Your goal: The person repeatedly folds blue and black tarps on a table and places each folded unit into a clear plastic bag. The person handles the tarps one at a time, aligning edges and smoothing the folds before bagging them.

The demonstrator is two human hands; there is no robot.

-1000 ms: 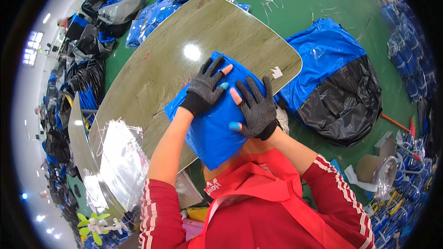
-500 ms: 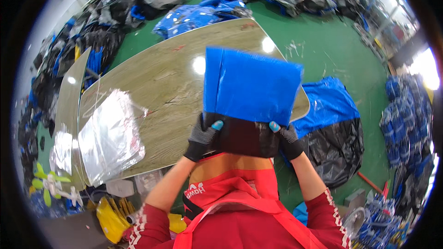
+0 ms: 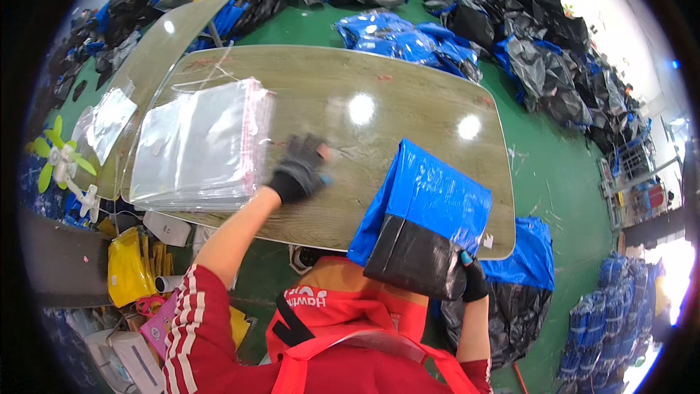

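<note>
My right hand (image 3: 474, 279), in a black fingerless-tip glove, grips the lower right corner of a folded plastic tarp bag (image 3: 430, 222). Its upper part is blue and its lower part black; it is tilted over the table's near edge, thumb on top. My left hand (image 3: 299, 168), gloved alike and a little blurred, is over the wood-grain table (image 3: 408, 102). Its thumb stands apart from the fingers and nothing shows in it. Just left of this hand lies a stack of clear plastic bags (image 3: 197, 146) with a reddish strip along one side.
A larger blue and black bag (image 3: 510, 306) lies on the green floor at the right. Bundled blue packs (image 3: 609, 317) stand beyond it. Heaps of black, grey and blue sheeting (image 3: 539, 73) line the back. A small green-bladed fan (image 3: 62, 153) and yellow bags (image 3: 131, 266) are at left.
My left hand has let go of the folded tarp bag and moved left toward the clear bags. The right hand has lowered the folded bag rightward. The view has turned left.
</note>
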